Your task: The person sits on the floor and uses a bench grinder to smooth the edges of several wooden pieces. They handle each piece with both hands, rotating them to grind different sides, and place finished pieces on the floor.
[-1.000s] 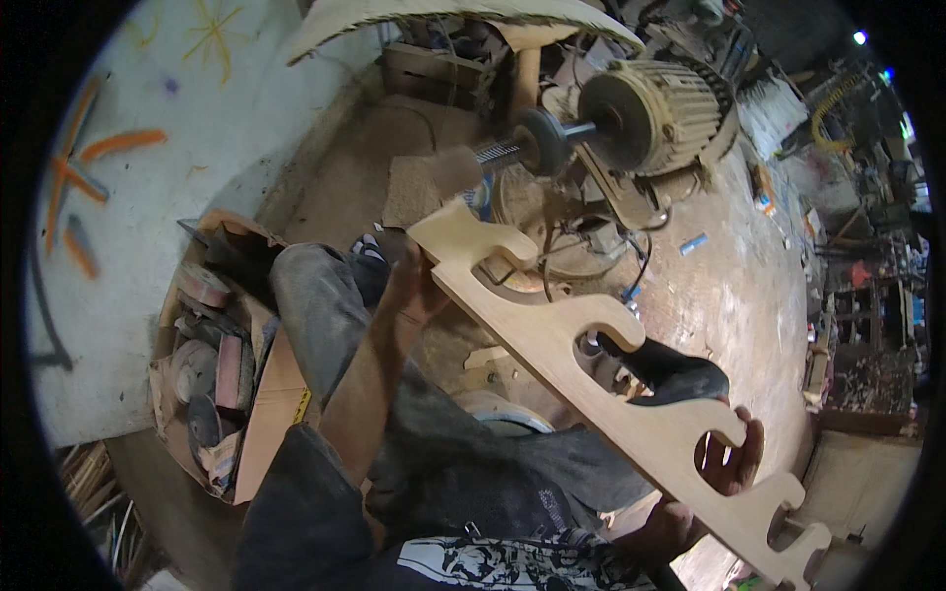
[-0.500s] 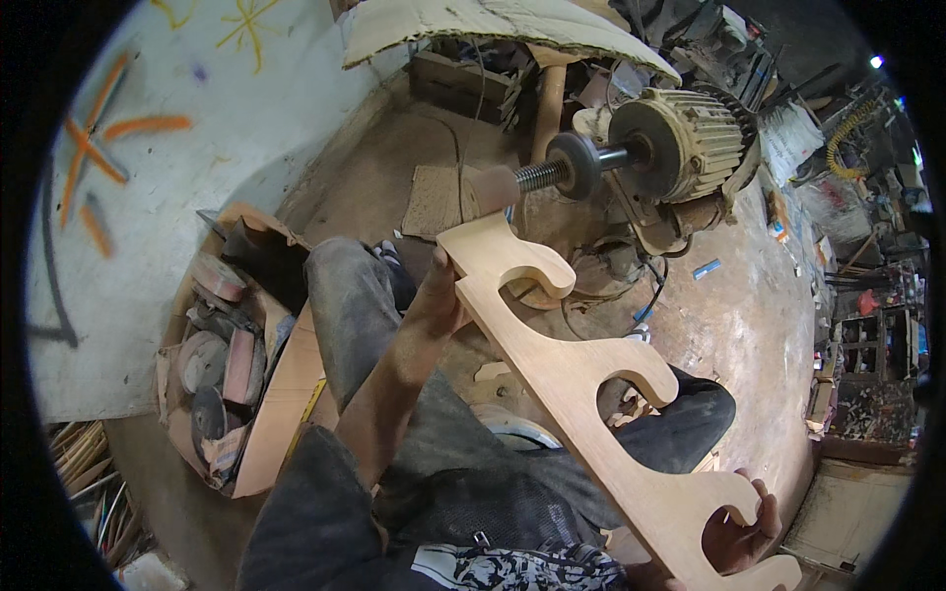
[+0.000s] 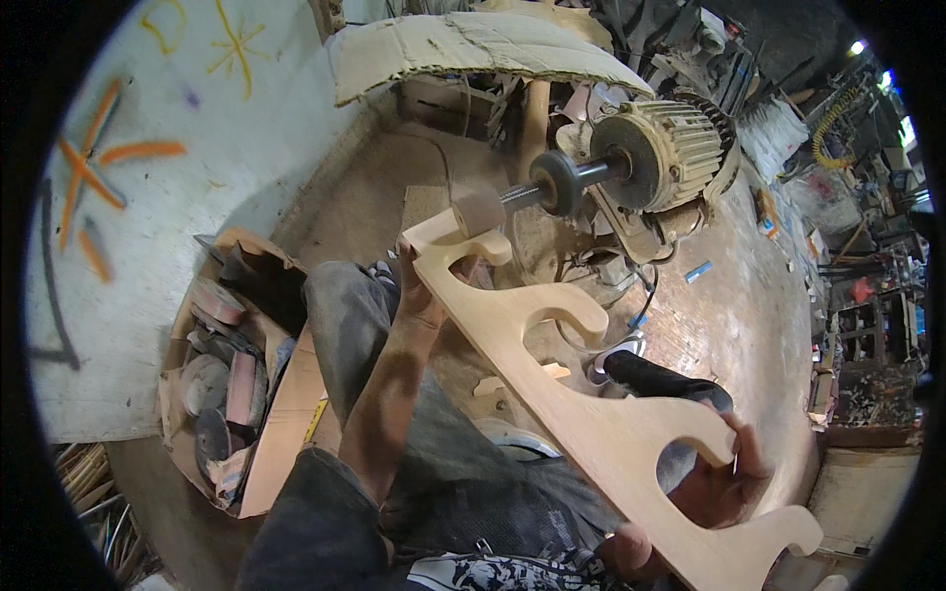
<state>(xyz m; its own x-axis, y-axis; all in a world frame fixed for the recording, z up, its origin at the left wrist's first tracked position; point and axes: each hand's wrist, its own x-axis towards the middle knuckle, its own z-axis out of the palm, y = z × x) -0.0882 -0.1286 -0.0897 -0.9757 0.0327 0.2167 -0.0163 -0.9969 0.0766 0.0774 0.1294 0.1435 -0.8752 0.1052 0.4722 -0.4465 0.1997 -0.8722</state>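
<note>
A long pale wooden board [image 3: 537,379] with several curved hooks along one edge slants across my lap. My left hand [image 3: 424,291] is closed around its far end, with the fingers partly hidden beneath the wood. Lower right, my right hand [image 3: 717,488] grips the board at one of the hooks, thumb on the straight edge side and fingers by the hook tip. A brown sanding drum [image 3: 478,212] meets the board's far end beside the first hook. The drum sits on a threaded spindle [image 3: 520,197] driven by a ribbed electric motor [image 3: 665,153].
At left, a cardboard box [image 3: 281,433] holds worn abrasive discs and blocks. A cardboard sheet [image 3: 483,49] hangs over the far side. A painted wall [image 3: 246,128] rises at left. Wood offcuts [image 3: 522,379] and a blue object [image 3: 699,271] lie on the floor.
The board's far end has shifted left relative to the drum, which now lies nearer the first hook. My right hand has come up and left with the board. The view has shifted slightly.
</note>
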